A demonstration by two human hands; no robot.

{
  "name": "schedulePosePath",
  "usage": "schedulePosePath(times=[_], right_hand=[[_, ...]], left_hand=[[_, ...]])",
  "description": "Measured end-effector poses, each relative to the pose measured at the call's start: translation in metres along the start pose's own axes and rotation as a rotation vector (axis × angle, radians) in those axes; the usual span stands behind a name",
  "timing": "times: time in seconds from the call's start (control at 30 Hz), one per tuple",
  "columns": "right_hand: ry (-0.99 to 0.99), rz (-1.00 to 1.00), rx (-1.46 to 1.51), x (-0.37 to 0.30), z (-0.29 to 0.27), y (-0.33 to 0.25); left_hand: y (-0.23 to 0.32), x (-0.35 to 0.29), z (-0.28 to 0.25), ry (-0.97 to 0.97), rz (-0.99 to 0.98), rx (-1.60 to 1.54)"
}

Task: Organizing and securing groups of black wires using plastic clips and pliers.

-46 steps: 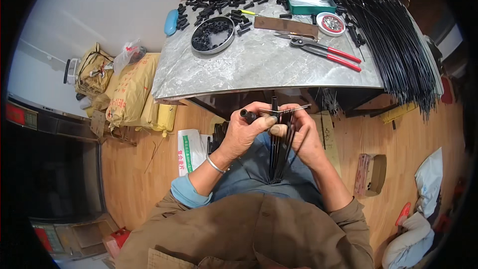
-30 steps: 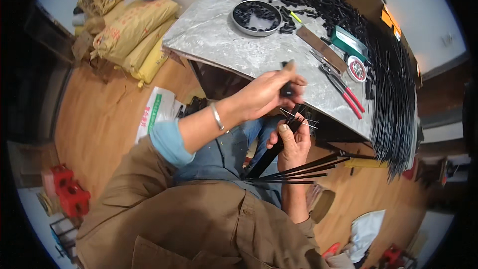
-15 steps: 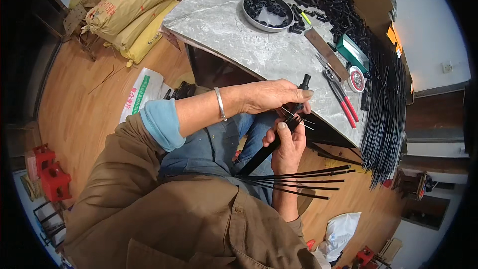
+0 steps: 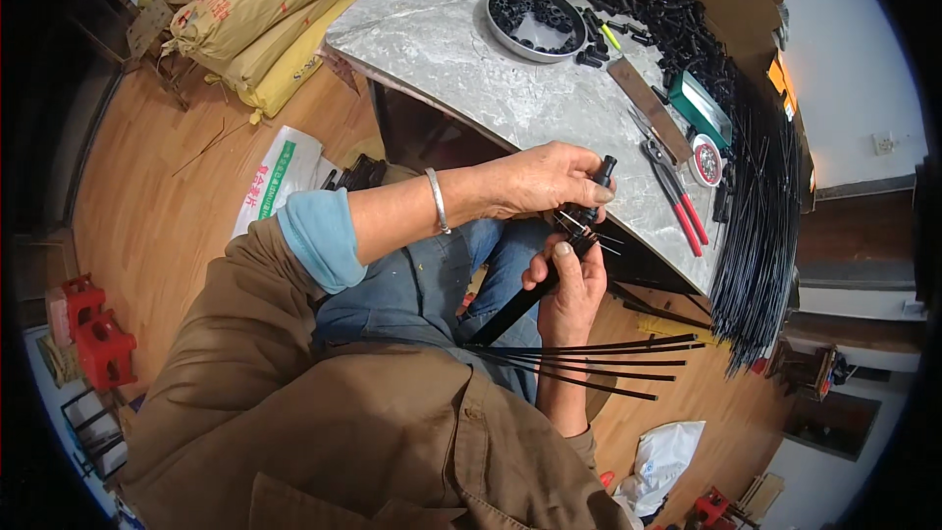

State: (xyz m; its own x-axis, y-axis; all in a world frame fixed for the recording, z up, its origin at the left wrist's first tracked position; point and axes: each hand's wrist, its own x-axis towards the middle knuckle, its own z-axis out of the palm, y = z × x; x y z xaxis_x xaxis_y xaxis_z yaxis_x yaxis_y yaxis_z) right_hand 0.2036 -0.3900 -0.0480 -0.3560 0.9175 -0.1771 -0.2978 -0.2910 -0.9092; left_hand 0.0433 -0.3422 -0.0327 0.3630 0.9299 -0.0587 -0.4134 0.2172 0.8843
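Observation:
A black shaft (image 4: 509,320) slants up from my lap to the table's near edge, resembling part of an umbrella frame. Several thin black rods (image 4: 618,362) fan out to the right from its lower end. My left hand (image 4: 552,180) is closed around the black knobbed end piece (image 4: 606,172) at the top. Just below, my right hand (image 4: 574,285) grips the shaft, its thumb pressed on the upper part. Short thin metal wires (image 4: 572,223) stick out between my two hands. My fingers partly cover the joint there.
On the grey marbled table (image 4: 442,49) stand a metal bowl (image 4: 535,23) of small black parts, red-handled pliers (image 4: 677,196), a green tray (image 4: 701,108) and a small round dish (image 4: 706,161). Black parts heap behind; long black rods (image 4: 756,265) hang over the right edge. Yellow sacks (image 4: 265,15) are stacked left.
The knobbed end piece and my left hand have shifted slightly, and more of the metal wires shows between my hands. Both hands keep their hold; the view has moved a little.

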Motion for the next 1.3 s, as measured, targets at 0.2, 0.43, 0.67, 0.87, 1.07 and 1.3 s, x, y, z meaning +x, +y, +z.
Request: schedulePosePath(times=[0.2,0.43,0.67,0.87,1.07,1.3], right_hand=[[-0.026,0.002,0.024,0.003,-0.002,0.001],[-0.025,0.022,0.038,0.003,0.000,0.001],[-0.011,0.008,0.011,0.005,-0.003,0.004],[-0.020,0.027,0.039,0.005,-0.001,0.003],[-0.022,0.044,0.052,0.004,-0.002,0.002],[-0.026,0.021,0.034,0.004,-0.002,0.003]], left_hand=[[-0.003,0.004,0.002,0.094,0.041,0.093],[-0.002,0.001,0.000,0.104,0.060,0.137],[0.002,-0.001,0.012,0.080,-0.012,0.240],[-0.003,0.004,-0.001,0.051,0.092,0.071],[-0.004,0.001,-0.007,-0.026,0.042,-0.020],[-0.002,-0.003,-0.005,0.003,0.052,0.021]])
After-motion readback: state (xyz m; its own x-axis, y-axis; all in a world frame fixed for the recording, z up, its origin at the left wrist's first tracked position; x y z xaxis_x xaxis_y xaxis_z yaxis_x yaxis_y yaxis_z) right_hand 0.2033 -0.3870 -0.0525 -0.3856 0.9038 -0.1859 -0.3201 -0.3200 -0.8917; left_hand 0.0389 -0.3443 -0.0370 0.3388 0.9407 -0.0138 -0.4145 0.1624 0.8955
